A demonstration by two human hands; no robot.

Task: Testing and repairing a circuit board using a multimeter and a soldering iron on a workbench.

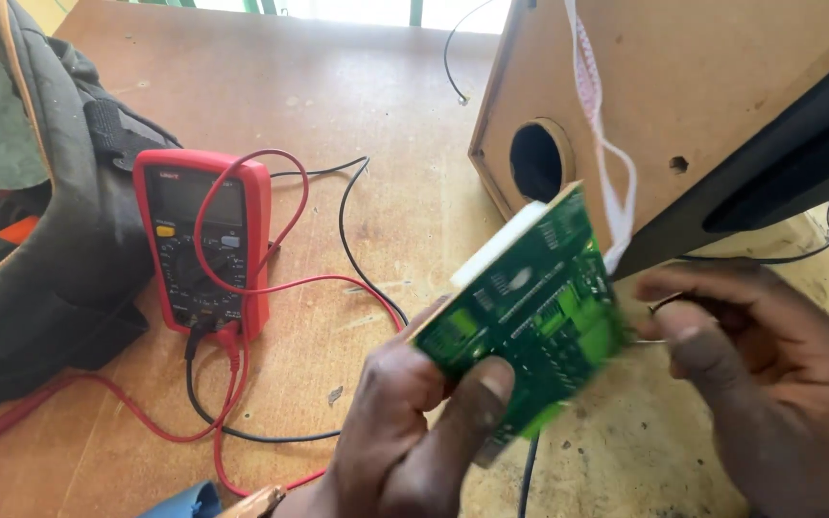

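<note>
My left hand (pixel 405 432) grips a green circuit board (pixel 530 317) by its lower edge, holding it tilted above the wooden table (pixel 338 105). A pale strip runs along the board's upper left edge. My right hand (pixel 769 374) is at the board's right edge with the fingers curled around a thin dark wire or probe; what it is exactly stays unclear. A white braided cable (pixel 606 163) hangs from above down to the board's top right corner.
A red multimeter (pixel 205 240) lies at the left with red and black leads looped over the table. A dark bag (pixel 40 240) sits at the far left. A wooden speaker box (pixel 683 96) with a round hole stands at the back right.
</note>
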